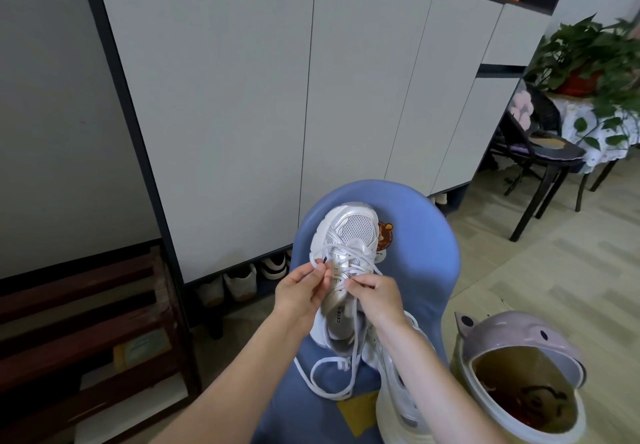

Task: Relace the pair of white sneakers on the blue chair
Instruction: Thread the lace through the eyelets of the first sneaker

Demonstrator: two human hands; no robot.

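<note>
Pinching white lace [349,364] | left hand [302,293] and right hand [375,294] both closed on it | sneaker [346,256] between them, on blue chair [422,260]

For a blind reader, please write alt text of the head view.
Two bare hands, left hand and right hand, pinch the white flat lace of a white mesh sneaker lying on a blue padded chair; its partner sneaker lies beside.
</note>
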